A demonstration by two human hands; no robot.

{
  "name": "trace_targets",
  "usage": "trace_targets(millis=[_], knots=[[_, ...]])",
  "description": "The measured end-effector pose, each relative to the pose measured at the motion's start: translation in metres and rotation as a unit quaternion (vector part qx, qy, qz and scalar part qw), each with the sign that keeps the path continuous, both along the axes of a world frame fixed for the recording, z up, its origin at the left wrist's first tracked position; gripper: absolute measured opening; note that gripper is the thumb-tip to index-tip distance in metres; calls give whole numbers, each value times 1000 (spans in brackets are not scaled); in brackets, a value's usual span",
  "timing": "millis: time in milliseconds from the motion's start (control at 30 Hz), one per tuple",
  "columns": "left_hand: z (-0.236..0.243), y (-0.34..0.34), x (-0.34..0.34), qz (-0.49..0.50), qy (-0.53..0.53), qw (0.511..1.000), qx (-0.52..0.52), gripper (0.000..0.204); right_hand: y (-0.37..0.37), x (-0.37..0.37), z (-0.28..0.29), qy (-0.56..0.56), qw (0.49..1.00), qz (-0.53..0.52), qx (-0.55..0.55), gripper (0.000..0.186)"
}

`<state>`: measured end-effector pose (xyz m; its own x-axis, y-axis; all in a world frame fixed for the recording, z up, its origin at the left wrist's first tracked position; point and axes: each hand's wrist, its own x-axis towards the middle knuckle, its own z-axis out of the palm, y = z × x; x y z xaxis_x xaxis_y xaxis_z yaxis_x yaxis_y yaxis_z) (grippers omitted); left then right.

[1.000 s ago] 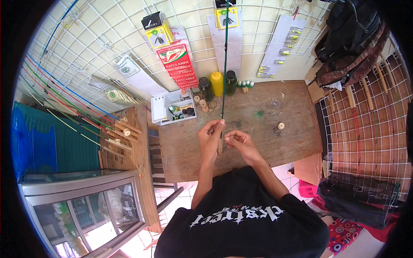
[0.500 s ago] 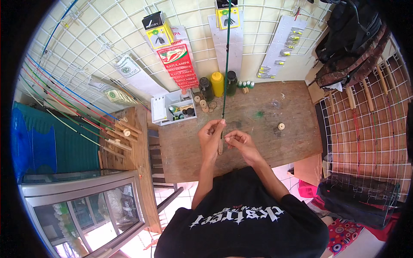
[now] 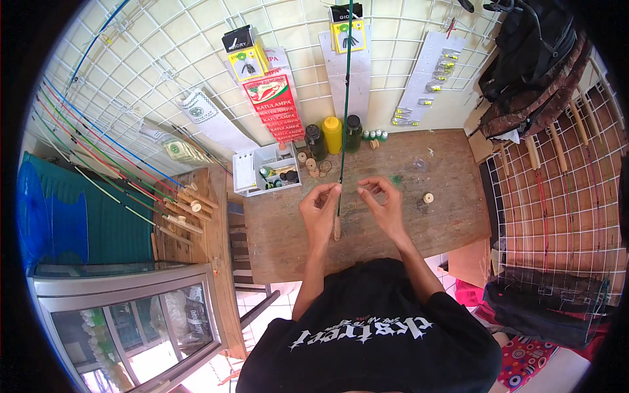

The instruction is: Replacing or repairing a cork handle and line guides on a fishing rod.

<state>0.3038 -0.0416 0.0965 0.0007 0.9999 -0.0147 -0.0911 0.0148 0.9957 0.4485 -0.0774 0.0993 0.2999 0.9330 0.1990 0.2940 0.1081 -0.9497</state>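
Observation:
A slim dark green fishing rod (image 3: 347,73) runs from the middle of the table up past the far wall. Its pale wooden handle (image 3: 337,228) points back toward me. My left hand (image 3: 320,204) pinches the rod just above the handle, thumb and forefinger closed around it. To the right of the rod, my right hand (image 3: 384,204) is raised with thumb and fingertips drawn together, apart from the shaft. Whatever lies in that pinch is too small to make out. A faint thin strand (image 3: 350,208) shows between the hands, near the handle.
The wooden table (image 3: 432,229) carries a white divided box (image 3: 265,190) of small bottles, a yellow squeeze bottle (image 3: 333,135) between dark jars, and a small wooden ring (image 3: 428,198). Several rods with wooden handles (image 3: 187,223) lie at left. A glass-fronted cabinet (image 3: 128,281) stands nearer.
My right hand has moved away from the rod, up and to the right. My left hand keeps its pinch on the rod. The whole view has shifted slightly.

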Motion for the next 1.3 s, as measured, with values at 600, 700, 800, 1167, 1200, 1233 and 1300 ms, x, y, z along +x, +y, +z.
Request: trace_targets(millis=[600, 700, 800, 1167, 1200, 1233, 1300], knots=[[1, 8, 0, 15, 70, 996, 61, 16, 27, -11, 24, 29, 993, 81, 79, 29], [1, 10, 0, 3, 75, 994, 80, 17, 25, -10, 28, -16, 993, 71, 95, 28], [3, 11, -3, 1, 98, 990, 100, 17, 23, -10, 33, -24, 993, 68, 90, 28], [11, 15, -2, 6, 117, 986, 120, 14, 16, -10, 46, -5, 997, 72, 38, 30], [12, 15, -2, 2, 119, 986, 116, 13, 15, -10, 47, -5, 997, 73, 39, 30], [12, 15, -2, 2, 119, 986, 117, 13, 15, -10, 46, -15, 996, 73, 44, 30], [13, 13, -1, 6, 120, 985, 121, 13, 14, -10, 46, -25, 996, 73, 50, 30]])
